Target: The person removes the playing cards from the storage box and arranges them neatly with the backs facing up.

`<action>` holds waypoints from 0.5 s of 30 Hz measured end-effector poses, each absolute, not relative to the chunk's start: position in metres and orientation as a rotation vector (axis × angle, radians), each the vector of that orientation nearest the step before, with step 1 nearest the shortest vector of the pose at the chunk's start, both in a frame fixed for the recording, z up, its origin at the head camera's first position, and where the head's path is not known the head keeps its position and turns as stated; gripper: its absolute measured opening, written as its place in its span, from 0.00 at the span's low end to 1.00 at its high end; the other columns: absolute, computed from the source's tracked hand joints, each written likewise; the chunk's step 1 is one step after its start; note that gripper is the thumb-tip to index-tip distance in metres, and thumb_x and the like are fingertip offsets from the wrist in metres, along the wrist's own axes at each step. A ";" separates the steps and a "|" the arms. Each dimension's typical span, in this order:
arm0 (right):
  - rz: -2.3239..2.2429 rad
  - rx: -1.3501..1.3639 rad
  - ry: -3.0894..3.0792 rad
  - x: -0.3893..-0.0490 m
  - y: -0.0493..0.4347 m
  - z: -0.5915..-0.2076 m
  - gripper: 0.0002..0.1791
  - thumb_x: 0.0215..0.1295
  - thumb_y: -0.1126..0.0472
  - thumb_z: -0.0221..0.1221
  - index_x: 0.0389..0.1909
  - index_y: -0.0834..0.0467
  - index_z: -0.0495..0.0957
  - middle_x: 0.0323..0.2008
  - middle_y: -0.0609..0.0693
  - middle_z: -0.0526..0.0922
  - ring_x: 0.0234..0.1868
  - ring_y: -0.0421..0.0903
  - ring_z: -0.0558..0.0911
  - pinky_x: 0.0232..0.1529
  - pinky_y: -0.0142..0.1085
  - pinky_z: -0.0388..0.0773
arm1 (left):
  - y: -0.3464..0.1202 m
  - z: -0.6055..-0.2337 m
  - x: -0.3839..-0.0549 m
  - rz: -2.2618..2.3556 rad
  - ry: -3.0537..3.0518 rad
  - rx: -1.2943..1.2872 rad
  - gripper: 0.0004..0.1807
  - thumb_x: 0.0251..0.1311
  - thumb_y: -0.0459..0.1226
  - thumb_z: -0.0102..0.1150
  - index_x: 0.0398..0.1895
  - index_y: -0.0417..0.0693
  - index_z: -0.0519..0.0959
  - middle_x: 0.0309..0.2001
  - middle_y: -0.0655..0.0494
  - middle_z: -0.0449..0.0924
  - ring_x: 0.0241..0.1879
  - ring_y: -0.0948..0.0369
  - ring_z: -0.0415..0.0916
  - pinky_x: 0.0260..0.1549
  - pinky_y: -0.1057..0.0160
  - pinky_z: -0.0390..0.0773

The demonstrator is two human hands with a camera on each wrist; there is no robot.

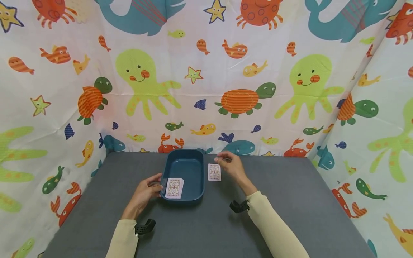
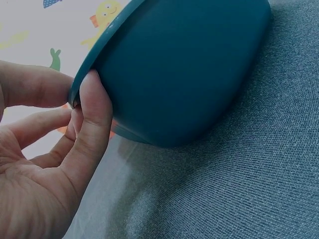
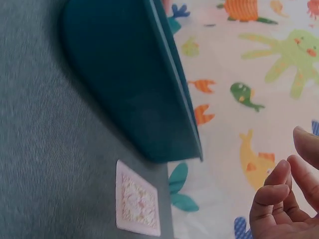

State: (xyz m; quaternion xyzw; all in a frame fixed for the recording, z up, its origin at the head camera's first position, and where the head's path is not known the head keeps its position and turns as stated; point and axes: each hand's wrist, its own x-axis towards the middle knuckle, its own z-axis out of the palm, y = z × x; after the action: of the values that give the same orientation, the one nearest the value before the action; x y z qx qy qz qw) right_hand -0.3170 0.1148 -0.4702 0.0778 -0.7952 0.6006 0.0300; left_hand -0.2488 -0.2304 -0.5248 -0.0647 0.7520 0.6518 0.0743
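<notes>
My left hand (image 1: 146,193) pinches the left rim of a dark teal plastic tray (image 1: 199,179) between thumb and fingers. In the left wrist view the thumb lies along the tray's outer wall (image 2: 169,74), with fingertips at its rim. Inside the tray, at its near left corner, lies a stack of patterned playing cards (image 1: 174,188), backs up. Just right of the tray, another playing card or small pile (image 1: 214,172) lies back up on the table. Near it my right hand (image 1: 233,166) hovers with loosely bent fingers, nothing visible in them.
A grey cloth-covered table (image 1: 277,200) carries the tray. Behind it and at both sides hangs a white curtain (image 1: 180,96) printed with sea animals. The tray stands close to the table's back edge.
</notes>
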 end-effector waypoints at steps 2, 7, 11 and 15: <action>1.882 0.279 -2.430 -0.312 0.111 -0.466 0.20 0.61 0.53 0.67 0.49 0.61 0.80 0.37 0.52 0.78 0.29 0.41 0.74 0.28 0.29 0.71 | -0.231 -0.525 -0.248 1.955 2.259 -0.196 0.32 0.62 0.29 0.55 0.71 0.47 0.65 0.64 0.44 0.65 0.49 0.51 0.72 0.35 0.64 0.80; 1.903 0.359 -2.391 -0.305 0.102 -0.461 0.18 0.62 0.54 0.66 0.48 0.61 0.81 0.35 0.51 0.78 0.27 0.39 0.73 0.26 0.29 0.70 | -0.230 -0.524 -0.248 1.964 2.253 -0.192 0.32 0.63 0.30 0.56 0.71 0.47 0.65 0.64 0.44 0.65 0.49 0.51 0.73 0.34 0.64 0.80; 1.898 0.411 -2.381 -0.298 0.094 -0.459 0.17 0.62 0.55 0.66 0.48 0.60 0.81 0.34 0.50 0.77 0.26 0.40 0.73 0.27 0.32 0.72 | -0.230 -0.525 -0.248 1.961 2.256 -0.187 0.32 0.63 0.30 0.56 0.72 0.48 0.65 0.64 0.44 0.65 0.50 0.50 0.73 0.35 0.64 0.80; 1.903 0.445 -2.373 -0.292 0.085 -0.457 0.15 0.62 0.55 0.66 0.47 0.58 0.81 0.34 0.49 0.77 0.27 0.43 0.73 0.27 0.35 0.73 | -0.231 -0.525 -0.247 1.959 2.263 -0.184 0.31 0.63 0.30 0.56 0.71 0.48 0.65 0.64 0.44 0.65 0.50 0.50 0.73 0.35 0.64 0.80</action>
State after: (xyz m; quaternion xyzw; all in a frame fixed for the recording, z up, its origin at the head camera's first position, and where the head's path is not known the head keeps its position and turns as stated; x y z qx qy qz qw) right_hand -0.2923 0.0851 -0.4568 0.1445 -0.7714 0.6188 0.0337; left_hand -0.2470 -0.2309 -0.5250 -0.0613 0.7526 0.6517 0.0714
